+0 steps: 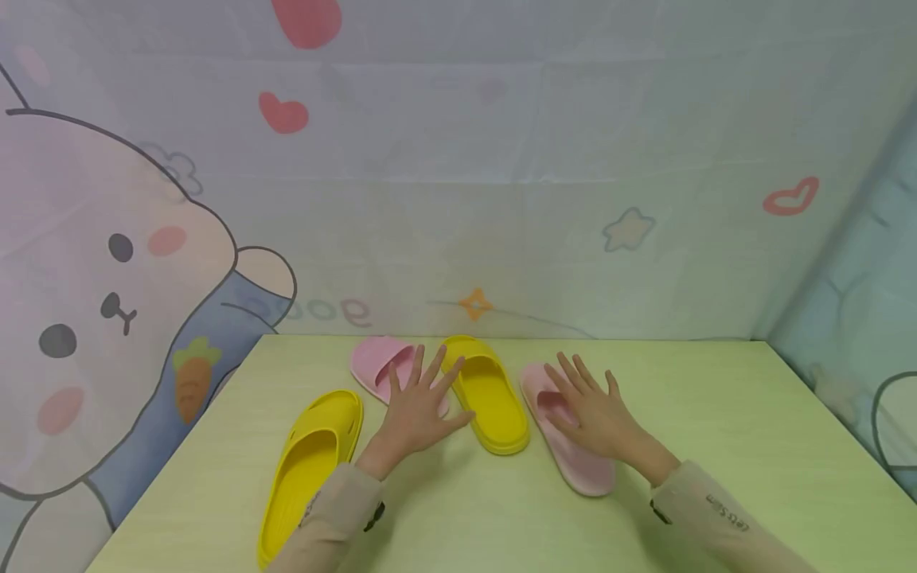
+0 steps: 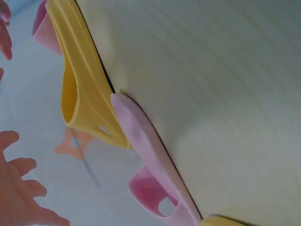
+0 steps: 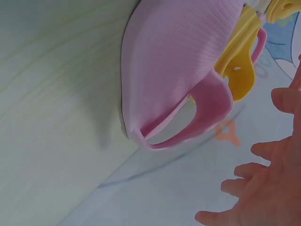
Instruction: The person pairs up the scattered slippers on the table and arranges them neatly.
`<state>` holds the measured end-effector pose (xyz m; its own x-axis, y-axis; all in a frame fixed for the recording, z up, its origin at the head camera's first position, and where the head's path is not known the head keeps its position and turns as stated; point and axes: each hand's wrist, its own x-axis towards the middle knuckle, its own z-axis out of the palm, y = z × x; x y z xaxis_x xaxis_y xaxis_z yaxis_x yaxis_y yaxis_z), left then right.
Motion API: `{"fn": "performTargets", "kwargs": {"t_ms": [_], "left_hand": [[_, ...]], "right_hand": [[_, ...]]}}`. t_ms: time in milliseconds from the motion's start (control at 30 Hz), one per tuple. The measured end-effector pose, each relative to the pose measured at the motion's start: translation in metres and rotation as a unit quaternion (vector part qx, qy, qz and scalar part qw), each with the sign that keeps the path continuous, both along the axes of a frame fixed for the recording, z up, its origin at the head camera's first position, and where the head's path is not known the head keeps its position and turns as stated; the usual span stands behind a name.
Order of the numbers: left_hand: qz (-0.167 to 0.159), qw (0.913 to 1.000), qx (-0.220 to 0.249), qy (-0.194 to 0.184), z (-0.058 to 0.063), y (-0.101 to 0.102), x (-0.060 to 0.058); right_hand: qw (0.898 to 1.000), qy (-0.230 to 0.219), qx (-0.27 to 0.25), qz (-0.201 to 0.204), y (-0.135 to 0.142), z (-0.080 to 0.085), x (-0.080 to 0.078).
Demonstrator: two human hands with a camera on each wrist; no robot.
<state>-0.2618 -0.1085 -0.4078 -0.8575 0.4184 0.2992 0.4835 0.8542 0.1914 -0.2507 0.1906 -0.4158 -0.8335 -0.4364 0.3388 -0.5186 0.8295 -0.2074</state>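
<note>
Nearest item, left sleeve (image 1: 340, 501): beige, lettered, hiding part of the outer yellow slipper (image 1: 304, 461) in the head view. Right sleeve (image 1: 716, 509): matching, extending above the pale counter (image 1: 766, 454).

Left hand (image 1: 419, 410): fingers spreading wide, gripping nothing; hovering over the back pink slipper (image 1: 376, 358), with its finger and thumb ends overlapping the edge of the inner yellow slipper (image 1: 497, 404) in the head view.

Right hand (image 1: 600, 414): fingers likewise spreading, holding nothing; hovering over the right pink slipper (image 1: 576, 463). Both wrist views are showing the hands apart from the footwear.

Slippers, four: all lying sole-down on the counter, toes pointing towards the printed backdrop (image 1: 573, 143). Colours are alternating from left to right: yellow, pink, yellow, pink. Whether the back pink and inner yellow ones are touching: cannot be told.

Step in hand, as judged: either an approach or a pause between handlings; these views are not settling which.

Next move, as judged: any grip would be calling for lowering one hand onto a single slipper and closing fingers and thumb around its upper, keeping spread fingers from nudging the neighbouring item.
</note>
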Motion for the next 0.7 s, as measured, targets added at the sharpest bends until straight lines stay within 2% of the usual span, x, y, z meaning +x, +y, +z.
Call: {"fn": "performTargets", "kwargs": {"t_ms": [367, 700], "left_hand": [[-0.008, 0.9995, 0.025, 0.015, 0.005, -0.003, -0.01], [-0.011, 0.9992, 0.027, 0.027, 0.011, -0.004, -0.019]], "right_hand": [[1.0, 0.005, 0.005, 0.019, 0.007, 0.008, -0.006], [0.999, 0.037, 0.008, 0.034, 0.006, 0.01, -0.014]]}}
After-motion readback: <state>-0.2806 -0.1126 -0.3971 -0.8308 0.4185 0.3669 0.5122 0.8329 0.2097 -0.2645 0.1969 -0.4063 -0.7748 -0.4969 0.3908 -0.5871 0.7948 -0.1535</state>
